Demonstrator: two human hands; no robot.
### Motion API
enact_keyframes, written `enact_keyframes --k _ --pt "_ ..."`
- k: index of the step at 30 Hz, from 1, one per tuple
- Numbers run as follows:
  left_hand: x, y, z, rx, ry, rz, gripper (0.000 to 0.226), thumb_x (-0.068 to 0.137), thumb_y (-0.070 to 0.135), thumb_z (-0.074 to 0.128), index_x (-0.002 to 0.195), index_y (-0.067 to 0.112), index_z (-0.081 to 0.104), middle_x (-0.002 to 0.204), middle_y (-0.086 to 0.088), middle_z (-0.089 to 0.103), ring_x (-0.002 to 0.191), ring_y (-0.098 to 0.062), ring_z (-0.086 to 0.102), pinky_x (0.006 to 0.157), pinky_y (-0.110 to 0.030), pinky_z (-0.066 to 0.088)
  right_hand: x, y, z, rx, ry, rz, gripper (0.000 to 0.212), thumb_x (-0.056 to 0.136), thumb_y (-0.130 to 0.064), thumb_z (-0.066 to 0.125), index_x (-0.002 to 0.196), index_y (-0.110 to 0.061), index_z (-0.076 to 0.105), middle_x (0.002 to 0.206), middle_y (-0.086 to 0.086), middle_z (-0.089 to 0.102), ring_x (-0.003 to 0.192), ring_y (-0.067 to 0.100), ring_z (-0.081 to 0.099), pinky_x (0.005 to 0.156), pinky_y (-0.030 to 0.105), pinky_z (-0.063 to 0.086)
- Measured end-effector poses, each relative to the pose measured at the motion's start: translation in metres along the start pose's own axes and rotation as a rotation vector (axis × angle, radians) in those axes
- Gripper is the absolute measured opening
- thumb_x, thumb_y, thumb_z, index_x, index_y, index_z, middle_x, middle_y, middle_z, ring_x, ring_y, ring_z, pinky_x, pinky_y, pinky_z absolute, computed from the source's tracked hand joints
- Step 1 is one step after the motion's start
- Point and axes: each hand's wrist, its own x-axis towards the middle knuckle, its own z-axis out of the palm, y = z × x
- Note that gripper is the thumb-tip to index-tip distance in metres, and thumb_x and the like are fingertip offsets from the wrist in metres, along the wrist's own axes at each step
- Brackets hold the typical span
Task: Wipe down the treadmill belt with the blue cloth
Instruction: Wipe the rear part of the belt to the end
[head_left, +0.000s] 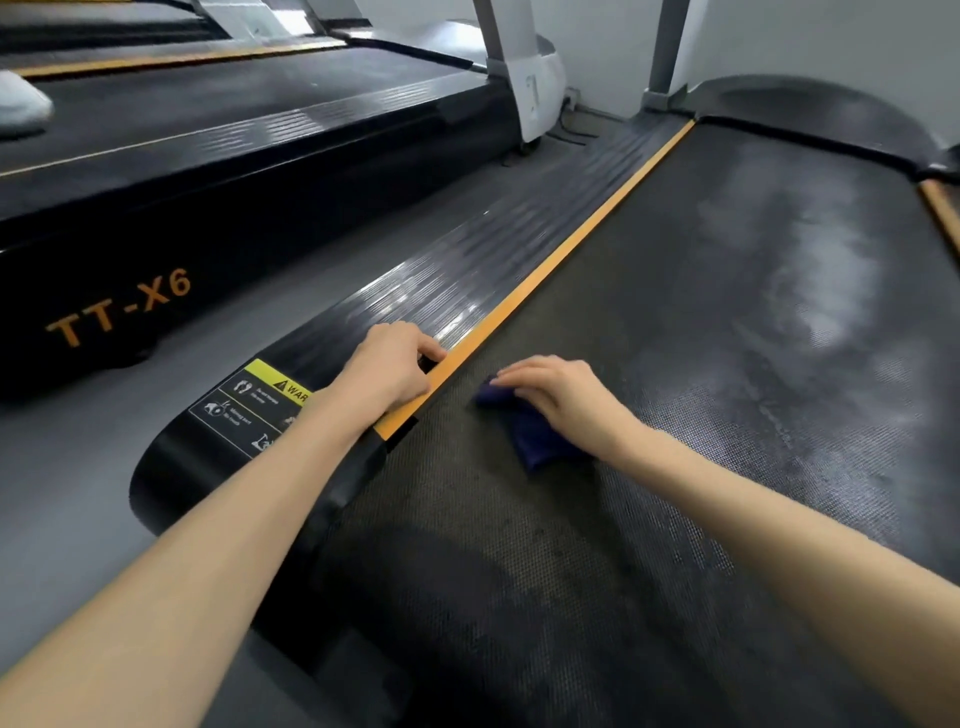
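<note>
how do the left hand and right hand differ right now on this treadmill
The left hand has curled fingers and rests on the ribbed black side rail beside the orange strip; the right hand lies with fingers nearly straight. The left hand holds no cloth; the right hand presses the dark blue cloth onto the black textured belt. Both hands are bare.

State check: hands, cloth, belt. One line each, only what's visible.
treadmill belt: pale smears toward the far end, darker at the near end.
blue cloth: bunched, lying on the treadmill belt.
right hand: fingers straight, pressing the blue cloth.
left hand: fingers curled, resting on the side rail, holding nothing.
</note>
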Motion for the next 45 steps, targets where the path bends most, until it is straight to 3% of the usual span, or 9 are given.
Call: enact_keyframes --k 5,11,14,20,27,29,33,39,45 --pt "-0.004 0.0 0.01 0.041 0.071 0.004 0.049 0.088 0.007 0.06 0.13 0.031 0.053 0.137 0.0 0.049 0.117 -0.024 0.05 0.088 -0.034 0.046 0.032 0.035 0.004 0.091 0.302 0.579 0.03 0.089 -0.002 0.049 0.105 -0.014 0.071 0.114 0.006 0.065 0.107 0.026 0.057 0.096 0.033 0.043" --pt "-0.02 -0.009 0.002 -0.011 0.044 0.119 0.044 0.09 0.012 0.057 0.132 0.026 0.052 0.136 -0.002 0.051 0.121 -0.022 0.047 0.099 -0.034 0.039 -0.047 -0.096 0.023 0.261 -0.089 -0.071 0.024 0.091 -0.006 0.054 0.105 -0.016 0.07 0.112 0.0 0.066 0.107 0.016 0.057 0.094 0.027 0.043" --pt "-0.029 -0.012 -0.007 -0.049 0.026 0.189 0.042 0.09 0.006 0.056 0.129 0.02 0.054 0.134 0.0 0.053 0.123 -0.018 0.048 0.103 -0.029 0.035 -0.053 -0.077 0.012 0.17 -0.118 -0.224 0.024 0.093 -0.019 0.05 0.107 -0.017 0.069 0.117 0.001 0.064 0.109 0.014 0.055 0.093 0.023 0.041" --pt "-0.037 -0.014 -0.004 0.015 0.103 0.201 0.033 0.089 -0.001 0.053 0.117 0.012 0.065 0.12 -0.005 0.062 0.111 -0.019 0.057 0.098 -0.029 0.043 0.006 -0.023 0.013 0.021 0.193 0.483 0.034 0.088 -0.001 0.051 0.114 -0.014 0.067 0.124 0.005 0.06 0.115 0.027 0.05 0.091 0.031 0.036" --pt "-0.039 -0.014 -0.011 0.107 0.038 0.131 0.039 0.086 0.009 0.062 0.123 0.022 0.061 0.13 -0.001 0.057 0.113 -0.019 0.057 0.095 -0.033 0.047 -0.066 -0.104 0.018 0.193 -0.112 -0.2 0.026 0.089 -0.008 0.053 0.109 -0.014 0.069 0.117 0.002 0.064 0.109 0.014 0.05 0.092 0.023 0.036" --pt "-0.039 -0.012 -0.01 0.093 0.041 0.106 0.039 0.086 0.008 0.062 0.122 0.023 0.061 0.127 -0.001 0.059 0.113 -0.019 0.057 0.094 -0.034 0.046 -0.049 -0.07 0.014 0.113 0.029 -0.109 0.023 0.083 -0.016 0.06 0.103 -0.013 0.071 0.112 0.003 0.065 0.107 0.015 0.053 0.09 0.019 0.033" --pt "-0.039 -0.007 0.0 0.096 0.12 0.018 0.04 0.087 0.002 0.057 0.118 0.027 0.064 0.124 -0.001 0.061 0.112 -0.022 0.057 0.093 -0.037 0.047 -0.012 -0.029 0.013 0.081 0.268 0.571 0.032 0.085 -0.001 0.053 0.111 -0.014 0.067 0.117 0.005 0.061 0.11 0.026 0.05 0.078 0.019 0.028" --pt "-0.047 -0.002 0.002 0.093 0.16 0.022 0.039 0.09 0.003 0.052 0.122 0.023 0.061 0.127 -0.001 0.059 0.116 -0.024 0.055 0.094 -0.037 0.046 -0.04 -0.091 0.021 0.065 -0.06 -0.139 0.033 0.089 -0.002 0.054 0.115 -0.016 0.065 0.124 0.001 0.061 0.113 0.019 0.051 0.095 0.027 0.038" --pt "-0.048 -0.002 0.003 0.003 0.146 0.015 0.038 0.09 0.0 0.052 0.121 0.018 0.062 0.126 -0.003 0.06 0.115 -0.023 0.055 0.096 -0.039 0.045 -0.016 -0.014 -0.008 0.196 0.269 0.421 0.03 0.095 -0.007 0.046 0.12 -0.01 0.062 0.129 0.01 0.058 0.129 0.024 0.044 0.107 0.025 0.026"
